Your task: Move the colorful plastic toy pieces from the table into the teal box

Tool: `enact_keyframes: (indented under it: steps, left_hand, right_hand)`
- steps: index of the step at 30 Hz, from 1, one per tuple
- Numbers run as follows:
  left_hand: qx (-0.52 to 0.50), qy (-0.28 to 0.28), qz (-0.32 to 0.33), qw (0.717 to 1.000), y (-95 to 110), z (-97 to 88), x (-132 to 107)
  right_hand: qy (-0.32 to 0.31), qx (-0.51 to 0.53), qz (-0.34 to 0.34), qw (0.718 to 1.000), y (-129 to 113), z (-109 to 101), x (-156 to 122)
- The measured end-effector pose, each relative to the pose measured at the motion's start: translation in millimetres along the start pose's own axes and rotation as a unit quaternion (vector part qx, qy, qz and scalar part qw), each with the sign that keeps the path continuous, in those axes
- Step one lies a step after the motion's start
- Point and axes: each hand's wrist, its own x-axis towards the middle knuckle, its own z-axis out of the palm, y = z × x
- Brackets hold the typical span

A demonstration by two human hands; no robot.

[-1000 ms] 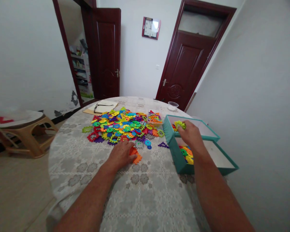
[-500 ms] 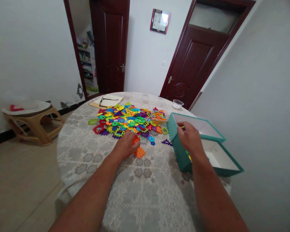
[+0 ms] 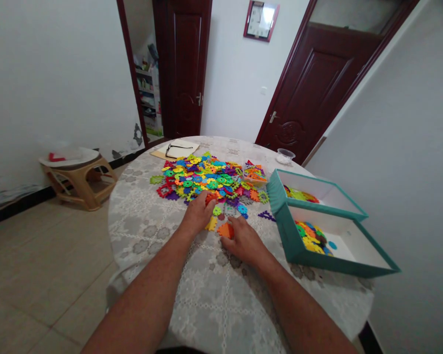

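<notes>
A heap of colourful plastic gear-edged pieces [image 3: 206,174] lies on the round table. At its near edge my left hand [image 3: 198,212] is closed on an orange-red toothed piece [image 3: 211,197]. My right hand [image 3: 242,237] grips an orange square toothed piece [image 3: 226,230] at the tabletop, thumb on the near side and fingers on the far side. Between the hands lie a yellow piece [image 3: 211,224], a small green disc [image 3: 216,211] and a grey piece [image 3: 229,210]. Blue discs [image 3: 242,210] rest just beyond my right hand.
To the right stands an open teal box [image 3: 339,268] with pieces in both halves. A clear tub [image 3: 255,181] of pieces adjoins the heap. Glasses [image 3: 179,147] lie on paper at the far left; a clear bowl [image 3: 285,156] stands at the back. A stool [image 3: 79,182] is left of the table.
My right hand has moved left from above the teal box to the orange square piece and taken hold of it. My left hand stays at the heap's edge. The view has shifted slightly.
</notes>
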Motion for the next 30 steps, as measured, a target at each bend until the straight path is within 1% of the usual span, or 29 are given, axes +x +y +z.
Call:
enact_keyframes:
  steps: [3, 5, 7, 9, 12, 14, 18, 20, 23, 25, 26, 27, 28, 30]
  left_hand:
    - [0.003, -0.009, -0.018, 1.0, -0.7, 2.3, -0.9]
    - [0.007, -0.054, -0.011, 0.998, 0.4, 3.7, -2.0]
    - [0.002, -0.108, 0.02, 0.994, 1.7, 5.6, -3.6]
    - [0.005, -0.142, 0.064, 0.988, 1.9, 8.2, -5.3]
    - [0.023, -0.163, 0.126, 0.978, 0.1, 12.0, -6.7]
    - [0.013, -0.174, 0.145, 0.974, -1.6, 12.3, -6.8]
    - [-0.025, -0.2, 0.151, 0.968, -1.7, 6.0, -5.9]
    - [-0.039, -0.209, 0.156, 0.965, 0.3, 2.0, -6.2]
    - [-0.04, -0.22, 0.169, 0.96, 3.7, -1.3, -8.0]
    - [-0.038, -0.237, 0.171, 0.956, 4.7, -2.3, -8.5]
    - [-0.038, -0.234, 0.166, 0.957, 4.4, -3.0, -8.1]
    - [-0.036, -0.218, 0.157, 0.963, 3.6, -4.0, -7.2]
    - [-0.032, -0.188, 0.143, 0.971, 2.3, -5.5, -5.8]
    - [-0.011, -0.104, 0.113, 0.988, -0.9, -9.9, -2.3]
  right_hand:
    - [0.043, 0.05, 0.03, 0.997, 12.5, -0.4, 0.6]
    - [0.07, 0.097, 0.05, 0.992, 21.0, 0.7, 2.2]
    - [0.078, 0.152, 0.054, 0.984, 27.1, 2.0, 3.8]
    - [0.074, 0.213, 0.055, 0.973, 29.8, 2.8, 4.6]
    - [0.058, 0.303, 0.054, 0.95, 28.9, 2.4, 4.9]
    - [0.055, 0.341, 0.047, 0.937, 27.1, 2.0, 5.0]
    - [0.08, 0.361, 0.05, 0.928, 25.8, 2.8, 6.3]
    - [0.093, 0.366, 0.041, 0.925, 26.7, 3.6, 7.3]
    - [0.112, 0.38, 0.033, 0.917, 28.7, 5.0, 8.5]
    - [0.109, 0.382, 0.033, 0.917, 30.1, 6.2, 9.1]
    - [0.105, 0.382, 0.033, 0.918, 31.0, 6.9, 9.4]
    - [0.105, 0.378, 0.035, 0.919, 32.2, 7.6, 9.9]
    - [0.113, 0.372, 0.04, 0.921, 33.6, 8.4, 10.4]
    - [0.147, 0.348, 0.062, 0.924, 37.0, 9.6, 11.9]
